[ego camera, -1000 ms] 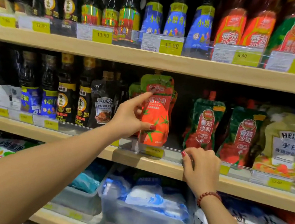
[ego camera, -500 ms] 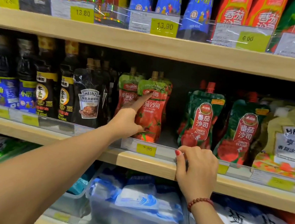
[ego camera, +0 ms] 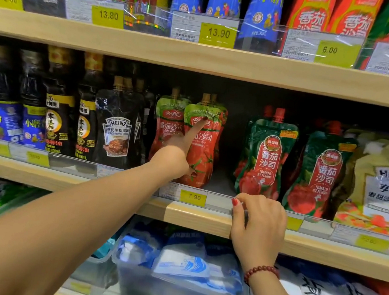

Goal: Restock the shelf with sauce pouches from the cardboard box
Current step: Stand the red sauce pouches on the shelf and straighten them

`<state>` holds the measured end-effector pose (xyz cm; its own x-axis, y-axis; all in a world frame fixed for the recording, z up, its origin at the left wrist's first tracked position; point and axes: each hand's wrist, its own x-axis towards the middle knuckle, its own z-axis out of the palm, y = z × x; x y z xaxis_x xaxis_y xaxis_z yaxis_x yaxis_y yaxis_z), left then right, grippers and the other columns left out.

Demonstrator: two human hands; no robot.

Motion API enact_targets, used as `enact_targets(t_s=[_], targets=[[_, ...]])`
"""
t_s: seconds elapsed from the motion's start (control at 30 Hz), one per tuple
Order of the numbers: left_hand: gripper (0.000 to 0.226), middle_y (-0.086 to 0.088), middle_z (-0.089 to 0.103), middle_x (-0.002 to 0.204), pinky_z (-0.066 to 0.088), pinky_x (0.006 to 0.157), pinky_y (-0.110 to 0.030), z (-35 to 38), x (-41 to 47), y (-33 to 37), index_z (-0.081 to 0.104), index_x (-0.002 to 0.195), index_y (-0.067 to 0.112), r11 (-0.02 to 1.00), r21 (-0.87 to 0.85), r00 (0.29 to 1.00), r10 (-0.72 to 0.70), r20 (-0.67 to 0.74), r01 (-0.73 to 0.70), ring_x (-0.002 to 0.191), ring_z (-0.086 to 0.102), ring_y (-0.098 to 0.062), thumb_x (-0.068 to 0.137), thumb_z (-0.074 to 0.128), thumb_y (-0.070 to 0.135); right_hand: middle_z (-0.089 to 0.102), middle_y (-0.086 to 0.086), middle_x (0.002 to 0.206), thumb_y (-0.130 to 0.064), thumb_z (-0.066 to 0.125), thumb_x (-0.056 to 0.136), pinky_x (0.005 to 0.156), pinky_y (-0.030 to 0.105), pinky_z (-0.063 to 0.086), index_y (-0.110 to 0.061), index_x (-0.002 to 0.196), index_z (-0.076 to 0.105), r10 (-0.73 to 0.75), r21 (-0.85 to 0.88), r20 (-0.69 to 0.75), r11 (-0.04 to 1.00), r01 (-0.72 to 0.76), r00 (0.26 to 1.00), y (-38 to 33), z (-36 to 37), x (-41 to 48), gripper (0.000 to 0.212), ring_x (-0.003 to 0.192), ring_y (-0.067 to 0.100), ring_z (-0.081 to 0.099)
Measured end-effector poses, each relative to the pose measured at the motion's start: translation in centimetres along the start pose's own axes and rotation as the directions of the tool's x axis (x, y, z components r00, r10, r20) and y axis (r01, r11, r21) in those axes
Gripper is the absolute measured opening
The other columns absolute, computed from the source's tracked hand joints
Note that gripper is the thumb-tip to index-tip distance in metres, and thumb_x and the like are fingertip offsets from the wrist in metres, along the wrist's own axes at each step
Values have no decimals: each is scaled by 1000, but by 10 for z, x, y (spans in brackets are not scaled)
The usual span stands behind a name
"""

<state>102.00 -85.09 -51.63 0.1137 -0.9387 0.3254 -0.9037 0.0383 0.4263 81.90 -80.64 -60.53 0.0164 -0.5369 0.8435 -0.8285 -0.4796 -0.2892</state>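
Observation:
A red and green tomato sauce pouch (ego camera: pixel 202 153) stands upright on the middle shelf (ego camera: pixel 200 217), at the front of a short row of like pouches (ego camera: pixel 168 122). My left hand (ego camera: pixel 175 156) reaches in from the left. Its straight index finger presses on the pouch's upper front, and the thumb lies against the pouch's lower front. My right hand (ego camera: pixel 257 222), with a red bead bracelet, grips the clear price rail (ego camera: pixel 219 200) at the shelf's front edge, fingers curled over it. The cardboard box is out of view.
A bare gap (ego camera: pixel 223 182) separates this row from the dark green ketchup pouches (ego camera: pixel 264 160) on the right. Heinz black pepper pouches (ego camera: pixel 117 131) and dark bottles (ego camera: pixel 58 117) stand to the left. Bottles fill the upper shelf. Clear bins (ego camera: pixel 179 288) of bagged goods sit below.
My left hand has set the pouch down upright and pushed it back into the row, the grip giving way to a pressing index finger. My right hand has stayed on the rail.

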Motion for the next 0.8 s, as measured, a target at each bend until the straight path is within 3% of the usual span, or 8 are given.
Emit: enact_targets(t_s=[0.57,0.7,0.8], targets=[[133,-13,48,127,49,89,-43,20,18,-3,-14,138,57,996,-62,996,53,-73,-58,108,56,-31,62,86,13,58,-8,76,-30,48,88,79,28,28,-25,85,63,-40,-38,-50,999,38,998,4,8,-4,16,78,19,47],[119,-12,46,132,47,97,-44,14,12,-1,-4,143,51,998,-55,1000,17,-24,-18,115,53,-31,69,81,13,58,-7,76,-30,47,88,80,28,29,-25,85,63,-30,-42,-24,999,29,999,3,5,-3,17,77,19,47],[98,-11,45,135,44,100,-45,5,-2,-5,14,146,43,996,-75,998,38,-46,-42,119,50,-31,74,77,20,57,-7,75,-29,48,88,79,28,28,-24,84,62,-40,-45,0,998,40,999,2,3,-2,15,76,19,46]])
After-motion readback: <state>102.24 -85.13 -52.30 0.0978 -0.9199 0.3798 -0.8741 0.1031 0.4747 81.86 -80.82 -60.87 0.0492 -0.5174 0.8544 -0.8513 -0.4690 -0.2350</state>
